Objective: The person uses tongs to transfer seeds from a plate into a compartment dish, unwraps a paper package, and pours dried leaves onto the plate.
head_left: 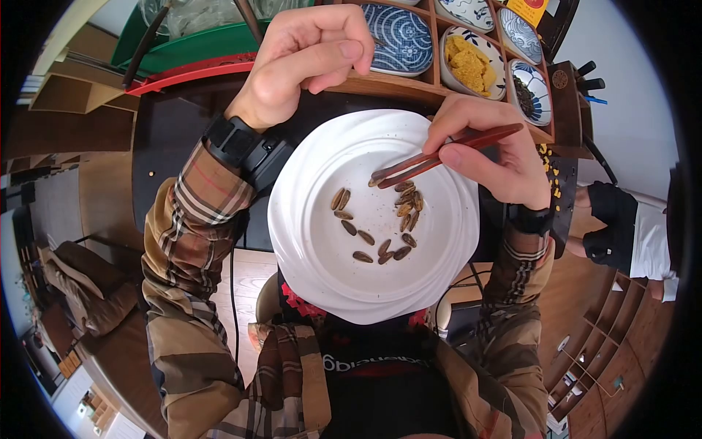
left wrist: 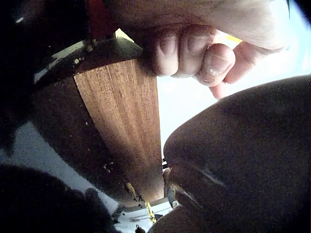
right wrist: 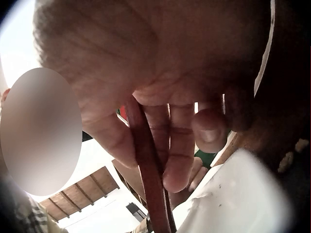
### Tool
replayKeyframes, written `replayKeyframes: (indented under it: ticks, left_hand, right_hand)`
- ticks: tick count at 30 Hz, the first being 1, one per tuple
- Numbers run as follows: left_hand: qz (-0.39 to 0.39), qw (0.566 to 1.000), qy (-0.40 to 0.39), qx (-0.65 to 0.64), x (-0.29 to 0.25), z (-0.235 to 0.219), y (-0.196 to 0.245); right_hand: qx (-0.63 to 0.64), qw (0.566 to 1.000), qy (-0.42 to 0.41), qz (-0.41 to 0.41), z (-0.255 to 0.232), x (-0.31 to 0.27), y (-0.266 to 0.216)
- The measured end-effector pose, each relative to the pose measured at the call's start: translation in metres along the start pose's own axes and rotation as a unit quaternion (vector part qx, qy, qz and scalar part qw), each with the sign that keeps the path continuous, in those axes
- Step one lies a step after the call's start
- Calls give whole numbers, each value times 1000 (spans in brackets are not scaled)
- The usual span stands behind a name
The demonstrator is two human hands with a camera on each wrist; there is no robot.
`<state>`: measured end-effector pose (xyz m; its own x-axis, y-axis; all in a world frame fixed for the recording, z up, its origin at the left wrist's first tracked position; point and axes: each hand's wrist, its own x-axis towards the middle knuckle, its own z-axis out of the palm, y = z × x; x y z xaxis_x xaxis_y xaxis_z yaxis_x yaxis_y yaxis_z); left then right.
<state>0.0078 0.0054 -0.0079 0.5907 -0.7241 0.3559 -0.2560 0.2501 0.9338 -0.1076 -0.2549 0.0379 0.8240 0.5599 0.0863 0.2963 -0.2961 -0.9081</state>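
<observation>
Tongs (head_left: 482, 138), slim and reddish-brown, slant from the right of the head view towards its centre, their narrow tips low over a white dish (head_left: 294, 252) with a wavy rim. Your right hand (head_left: 508, 167) grips them between thumb and fingers; your left hand (head_left: 296, 67), at upper centre, has its fingers bent and its thumb close to the index finger, and you cannot tell whether it pinches anything small. Small brown oval pieces (head_left: 349, 227) lie scattered in the dish, several bunched right of its middle, others apart at the left and lower part. A pale-brown bit shows at the tips of the tongs, but whether they pinch it is unclear. Judging by their look, the pieces should be light, dry and fairly firm, with rounded sides that may roll or slip on the smooth dish; close the tips gently across the narrow waist of each, since a hard squeeze could crack one or shoot it sideways. The tongs look light and slightly springy, best held partway along, clear of the tips. The dish seems stiff, heavier and breakable, so take it by opposite sides of its broad rim.
</observation>
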Motion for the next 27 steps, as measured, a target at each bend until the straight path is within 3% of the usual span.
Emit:
replayKeyframes:
  ticks: [13, 16, 18, 20, 22, 27]
  left_hand:
    - [5, 1000, -2, -10, 2, 7, 6]
    - [1, 1000, 1, -14, 2, 7, 7]
    - [0, 1000, 1, -12, 2, 6, 6]
    - [-2, 1000, 0, -10, 1, 5, 5]
    - [8, 999, -10, -48, 1, 1, 2]
    - [4, 1000, 3, -25, 2, 6, 6]
  right_hand:
    - [-38, 996, 83, -7, 1, -5, 4]
    - [32, 987, 158, -27, -1, -9, 5]
    - [73, 960, 269, -38, -4, -12, 11]
    - [41, 946, 315, -61, -2, -7, 14]
    - [35, 908, 416, -31, -4, -3, 20]
    - [-1, 914, 406, 10, -7, 1, 25]
